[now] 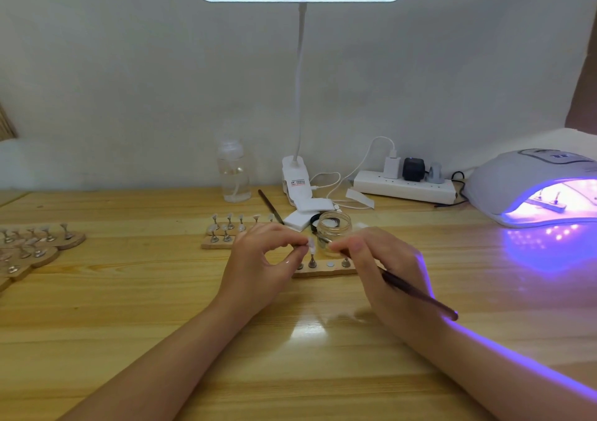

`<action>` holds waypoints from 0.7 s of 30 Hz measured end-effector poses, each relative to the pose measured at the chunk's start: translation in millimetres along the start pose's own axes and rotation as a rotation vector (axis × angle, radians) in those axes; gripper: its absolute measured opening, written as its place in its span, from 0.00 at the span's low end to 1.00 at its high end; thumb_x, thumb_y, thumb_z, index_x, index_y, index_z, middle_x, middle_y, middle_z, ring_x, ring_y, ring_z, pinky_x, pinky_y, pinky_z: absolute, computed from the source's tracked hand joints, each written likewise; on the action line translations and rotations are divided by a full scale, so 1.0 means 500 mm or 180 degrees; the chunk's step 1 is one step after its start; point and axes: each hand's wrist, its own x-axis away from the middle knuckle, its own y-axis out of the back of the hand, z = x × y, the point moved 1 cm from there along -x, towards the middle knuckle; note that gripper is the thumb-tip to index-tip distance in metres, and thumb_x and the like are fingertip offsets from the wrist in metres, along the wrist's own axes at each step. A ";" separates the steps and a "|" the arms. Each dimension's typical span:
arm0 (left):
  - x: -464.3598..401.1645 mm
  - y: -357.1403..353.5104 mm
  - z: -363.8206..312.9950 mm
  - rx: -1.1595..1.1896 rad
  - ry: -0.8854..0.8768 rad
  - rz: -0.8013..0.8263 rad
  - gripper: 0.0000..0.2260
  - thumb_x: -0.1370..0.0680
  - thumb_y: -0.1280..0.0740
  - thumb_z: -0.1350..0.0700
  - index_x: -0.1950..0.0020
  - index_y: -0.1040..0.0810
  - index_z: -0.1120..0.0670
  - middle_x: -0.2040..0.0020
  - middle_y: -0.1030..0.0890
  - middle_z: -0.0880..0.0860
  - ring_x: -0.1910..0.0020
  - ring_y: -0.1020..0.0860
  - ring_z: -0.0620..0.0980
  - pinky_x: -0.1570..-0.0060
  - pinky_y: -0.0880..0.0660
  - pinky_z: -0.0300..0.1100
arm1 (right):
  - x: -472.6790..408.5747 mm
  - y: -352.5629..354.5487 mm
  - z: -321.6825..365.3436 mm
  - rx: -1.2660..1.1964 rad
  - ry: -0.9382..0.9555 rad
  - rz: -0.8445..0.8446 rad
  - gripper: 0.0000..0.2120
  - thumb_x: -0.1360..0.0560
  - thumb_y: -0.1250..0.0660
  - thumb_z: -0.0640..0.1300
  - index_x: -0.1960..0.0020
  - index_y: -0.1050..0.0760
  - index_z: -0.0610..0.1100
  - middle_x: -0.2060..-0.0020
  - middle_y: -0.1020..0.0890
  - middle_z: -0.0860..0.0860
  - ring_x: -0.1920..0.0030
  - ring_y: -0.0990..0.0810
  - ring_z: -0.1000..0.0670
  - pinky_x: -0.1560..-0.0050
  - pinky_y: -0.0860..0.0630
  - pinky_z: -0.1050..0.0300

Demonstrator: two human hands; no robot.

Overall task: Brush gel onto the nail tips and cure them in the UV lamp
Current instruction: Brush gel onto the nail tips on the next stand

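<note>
A nail tip [311,243] is pinched upright on its stand by the left hand [258,264]; a brush [416,294] is gripped in the right hand [384,267], its bristles at that tip; the task is judged midway; one wooden strip [549,206] is already seen inside the lit UV lamp [517,178]; other tips [226,226] are still waiting behind.

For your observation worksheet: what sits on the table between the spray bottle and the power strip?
In the head view, the desk lamp's white clip base stands between the spray bottle and the power strip, with white cables trailing beside it.
</note>
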 end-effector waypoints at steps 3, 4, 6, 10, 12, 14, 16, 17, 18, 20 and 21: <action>0.000 0.001 0.000 0.0018 0.0050 0.0035 0.09 0.32 0.26 0.62 0.57 0.18 0.48 0.61 0.19 0.42 0.56 0.23 0.44 0.51 0.28 0.60 | 0.002 -0.001 -0.001 -0.0148 -0.0170 0.0073 0.18 0.24 0.44 0.50 0.59 0.18 0.43 0.64 0.19 0.59 0.63 0.20 0.61 0.61 0.24 0.64; 0.000 0.001 -0.003 0.0027 0.0064 0.0031 0.11 0.32 0.26 0.62 0.57 0.18 0.46 0.61 0.20 0.41 0.56 0.23 0.43 0.51 0.28 0.60 | 0.003 -0.001 -0.001 -0.0247 -0.0207 0.0071 0.20 0.23 0.44 0.50 0.61 0.18 0.42 0.66 0.20 0.60 0.64 0.20 0.62 0.61 0.25 0.67; -0.001 0.002 -0.006 0.0025 0.0076 0.0029 0.13 0.32 0.26 0.62 0.58 0.20 0.44 0.62 0.20 0.40 0.56 0.24 0.41 0.50 0.28 0.60 | 0.003 0.000 -0.002 -0.0205 -0.0137 0.0003 0.19 0.23 0.44 0.48 0.61 0.18 0.41 0.66 0.20 0.58 0.64 0.20 0.61 0.61 0.25 0.68; -0.001 0.002 -0.007 -0.0022 0.0048 0.0060 0.12 0.32 0.26 0.62 0.58 0.20 0.45 0.62 0.20 0.41 0.57 0.24 0.41 0.49 0.29 0.59 | 0.000 -0.003 -0.001 0.0031 -0.0084 0.0086 0.16 0.24 0.43 0.47 0.57 0.18 0.43 0.63 0.19 0.57 0.61 0.21 0.62 0.60 0.24 0.65; -0.001 0.002 -0.009 -0.0021 0.0044 0.0055 0.12 0.32 0.26 0.63 0.58 0.20 0.45 0.62 0.21 0.40 0.56 0.24 0.41 0.49 0.29 0.59 | 0.002 -0.002 0.001 -0.0193 -0.0196 0.0046 0.19 0.24 0.44 0.48 0.61 0.18 0.41 0.66 0.20 0.59 0.64 0.21 0.63 0.62 0.25 0.68; -0.001 0.002 -0.010 -0.0026 0.0056 0.0055 0.11 0.32 0.26 0.63 0.58 0.19 0.46 0.62 0.21 0.40 0.56 0.24 0.41 0.48 0.29 0.58 | 0.003 -0.001 0.001 -0.0141 -0.0109 -0.0043 0.19 0.24 0.44 0.47 0.62 0.18 0.41 0.67 0.19 0.57 0.64 0.21 0.61 0.62 0.26 0.69; -0.001 0.001 -0.008 -0.0044 0.0065 0.0068 0.08 0.32 0.26 0.62 0.58 0.17 0.49 0.62 0.21 0.41 0.56 0.24 0.41 0.49 0.30 0.58 | -0.001 -0.002 0.003 0.0089 0.0007 -0.0015 0.17 0.24 0.44 0.46 0.58 0.18 0.42 0.64 0.19 0.55 0.62 0.21 0.60 0.60 0.25 0.66; -0.001 0.001 -0.007 -0.0048 0.0067 0.0066 0.08 0.32 0.26 0.62 0.58 0.17 0.50 0.62 0.21 0.41 0.56 0.24 0.41 0.49 0.30 0.58 | -0.001 -0.003 0.002 0.0116 -0.0014 0.0020 0.16 0.24 0.43 0.47 0.57 0.18 0.42 0.63 0.19 0.56 0.61 0.21 0.60 0.60 0.25 0.64; -0.001 0.001 -0.008 -0.0041 0.0074 0.0061 0.08 0.32 0.26 0.62 0.58 0.17 0.49 0.62 0.21 0.40 0.56 0.24 0.40 0.49 0.30 0.58 | -0.001 -0.003 -0.001 0.0042 -0.0084 0.0046 0.17 0.24 0.43 0.47 0.58 0.18 0.42 0.63 0.19 0.57 0.61 0.20 0.60 0.60 0.24 0.64; -0.002 0.001 -0.010 -0.0012 0.0092 0.0047 0.11 0.32 0.26 0.62 0.57 0.19 0.46 0.63 0.21 0.39 0.56 0.24 0.41 0.48 0.30 0.57 | 0.003 -0.001 -0.002 -0.0176 -0.0221 0.0016 0.19 0.24 0.44 0.48 0.62 0.18 0.41 0.67 0.19 0.57 0.64 0.20 0.60 0.62 0.23 0.62; -0.003 0.002 -0.011 -0.0005 0.0092 0.0045 0.12 0.32 0.26 0.62 0.57 0.19 0.45 0.63 0.21 0.39 0.56 0.24 0.40 0.48 0.30 0.57 | 0.003 -0.001 -0.002 -0.0197 -0.0205 -0.0030 0.20 0.24 0.44 0.48 0.62 0.18 0.41 0.68 0.19 0.56 0.65 0.20 0.60 0.63 0.23 0.62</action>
